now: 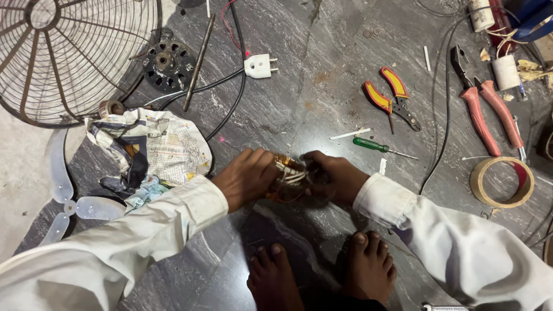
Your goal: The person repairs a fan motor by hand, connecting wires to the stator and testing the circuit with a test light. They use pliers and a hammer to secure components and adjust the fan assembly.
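While both hands close around it, a copper-wound motor coil with white leads [286,173] sits low over the grey marble floor [311,86].
The left hand [245,177] and right hand [334,175] grip opposite sides; a green-handled screwdriver [374,146] lies near, crumpled newspaper [155,147] beside the left sleeve.

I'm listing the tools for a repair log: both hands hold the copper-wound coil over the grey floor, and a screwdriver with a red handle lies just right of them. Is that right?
Not quite. The screwdriver has a green handle, not red; the red handles belong to the pliers farther right. The head view shows it. The rest stands: left hand and right hand both hold the copper-wound coil over the grey floor.
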